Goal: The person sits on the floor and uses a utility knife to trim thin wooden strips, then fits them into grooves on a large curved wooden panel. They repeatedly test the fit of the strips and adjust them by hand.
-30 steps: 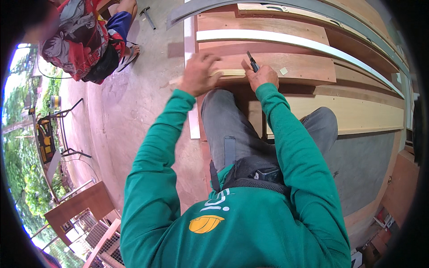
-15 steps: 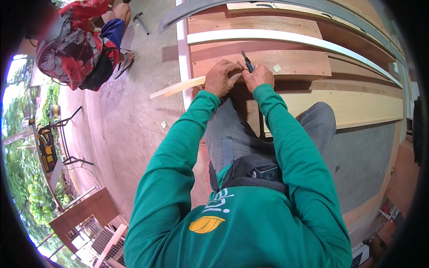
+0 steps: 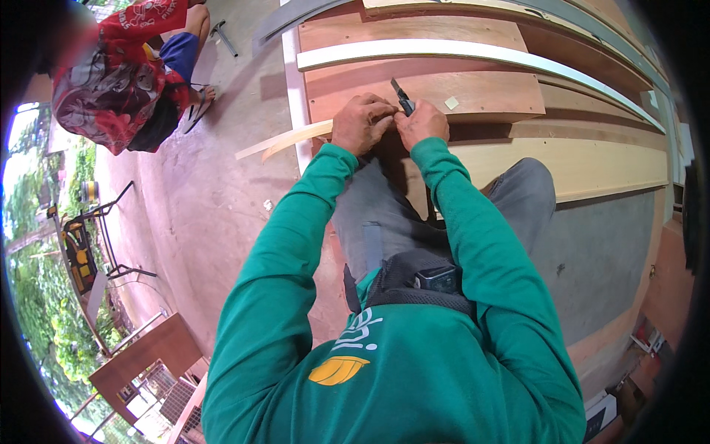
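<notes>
Left hand [image 3: 360, 120] clenched over the near end of a thin, pale, curved wooden strip [image 3: 285, 140], pinning it against the edge of the reddish plywood panel [image 3: 488, 92], presumably to steady it. Right hand [image 3: 423, 122] touches the left, gripping a small dark-handled knife-like tool [image 3: 401, 96], blade angled up and away; the strip's free end juts left over the concrete floor [image 3: 222, 192].

You're in an open-air carpentry workshop: bare concrete floor [image 3: 222, 214], stacked wooden boards [image 3: 473, 96] and curved white trim strips [image 3: 444, 50] laid out flat, a hammer [image 3: 222, 35] on the floor, a folding tool stand [image 3: 96, 244] at the edge, trees just beyond.
</notes>
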A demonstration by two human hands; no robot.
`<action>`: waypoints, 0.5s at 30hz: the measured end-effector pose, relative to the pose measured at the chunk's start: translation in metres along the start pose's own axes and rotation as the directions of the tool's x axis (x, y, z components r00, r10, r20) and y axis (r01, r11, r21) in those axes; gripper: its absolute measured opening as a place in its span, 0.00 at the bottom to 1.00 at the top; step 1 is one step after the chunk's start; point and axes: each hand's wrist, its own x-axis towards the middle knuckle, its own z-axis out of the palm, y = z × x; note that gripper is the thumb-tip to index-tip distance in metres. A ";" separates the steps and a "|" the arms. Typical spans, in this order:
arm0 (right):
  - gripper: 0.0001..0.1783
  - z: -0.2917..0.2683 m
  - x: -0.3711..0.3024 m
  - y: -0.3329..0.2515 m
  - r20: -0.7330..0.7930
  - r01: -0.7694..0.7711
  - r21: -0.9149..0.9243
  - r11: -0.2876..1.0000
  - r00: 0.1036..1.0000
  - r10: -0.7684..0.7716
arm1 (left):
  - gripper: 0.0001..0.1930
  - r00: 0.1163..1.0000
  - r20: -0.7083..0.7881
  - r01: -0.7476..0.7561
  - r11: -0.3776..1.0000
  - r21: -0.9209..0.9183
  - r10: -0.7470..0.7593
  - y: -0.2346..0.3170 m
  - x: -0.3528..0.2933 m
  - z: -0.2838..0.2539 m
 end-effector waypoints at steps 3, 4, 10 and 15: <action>0.24 -0.001 -0.003 -0.003 0.000 -0.005 0.000 1.000 1.000 0.005 | 0.10 0.999 0.030 0.021 1.000 -0.004 -0.021 0.002 0.002 -0.003; 0.24 -0.001 -0.003 -0.004 -0.002 0.000 -0.003 1.000 1.000 0.000 | 0.10 0.999 0.041 0.036 0.999 0.004 -0.036 0.003 0.003 -0.004; 0.25 -0.011 -0.003 0.013 0.008 0.006 0.061 0.998 1.000 -0.007 | 0.09 0.998 0.063 0.032 0.999 -0.041 -0.029 0.008 0.008 -0.008; 0.32 -0.033 -0.022 0.071 -0.124 0.198 0.274 0.941 0.978 -0.169 | 0.09 0.991 0.116 0.075 0.997 -0.032 -0.071 0.011 0.011 -0.007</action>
